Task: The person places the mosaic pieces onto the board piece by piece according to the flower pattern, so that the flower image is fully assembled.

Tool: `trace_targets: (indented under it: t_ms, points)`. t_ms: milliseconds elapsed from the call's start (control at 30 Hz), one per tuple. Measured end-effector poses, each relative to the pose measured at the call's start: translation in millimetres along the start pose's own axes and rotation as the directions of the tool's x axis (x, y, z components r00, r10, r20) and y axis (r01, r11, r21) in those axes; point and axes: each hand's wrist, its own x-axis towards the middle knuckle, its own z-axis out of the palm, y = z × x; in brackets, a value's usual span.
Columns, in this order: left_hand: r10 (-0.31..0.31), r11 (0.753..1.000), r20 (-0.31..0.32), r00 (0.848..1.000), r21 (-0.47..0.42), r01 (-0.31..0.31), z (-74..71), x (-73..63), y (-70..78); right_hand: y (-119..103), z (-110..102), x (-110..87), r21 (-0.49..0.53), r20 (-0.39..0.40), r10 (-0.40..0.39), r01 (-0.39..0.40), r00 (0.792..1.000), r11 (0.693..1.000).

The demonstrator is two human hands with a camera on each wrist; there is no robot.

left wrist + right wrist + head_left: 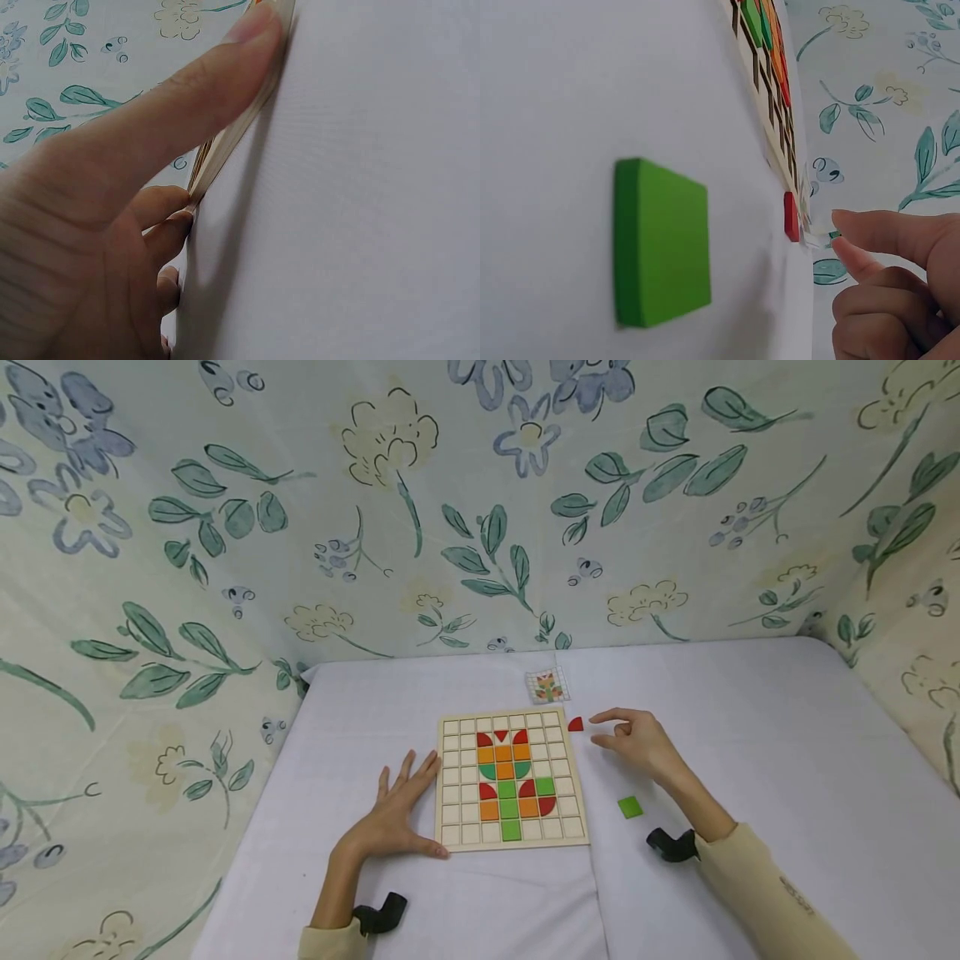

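Note:
A wooden grid board (558,768) lies on the table, with red, orange and green pieces set in its cells in a flower-like pattern. My left hand (397,814) is spread at its left side, fingertips on the left edge and thumb at the lower left corner. In the left wrist view the thumb (202,94) lies along the board's side. My right hand (637,743) holds nothing; its thumb and index finger are parted just right of a red quarter-round piece (576,724) lying beside the board. Nearer me lies a green square piece (630,807), large in the right wrist view.
Behind the board lies a small pattern card (547,686) showing a coloured figure on a grid. A white cloth (360,702) covers the table, and a floral curtain (480,510) rises at its back edge. Black wrist mounts (670,845) sit at both cuffs.

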Motion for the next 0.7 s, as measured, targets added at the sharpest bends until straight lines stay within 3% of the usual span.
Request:
trace_targets:
  t_ms: [333, 700]
  points:
    - [0.002, 1.000, 0.003, 1.000, -0.003, -0.002, -1.3, -1.0, 0.9, 8.1, 3.2, 24.2, 0.050, 0.037, 0.045, -0.047, 0.998, 0.998]
    - [0.004, 1.000, 0.005, 1.000, -0.008, -0.004, -2.3, -0.8, 1.7, 8.5, 10.2, 36.9, 0.072, 0.093, 0.057, -0.064, 0.994, 0.995]
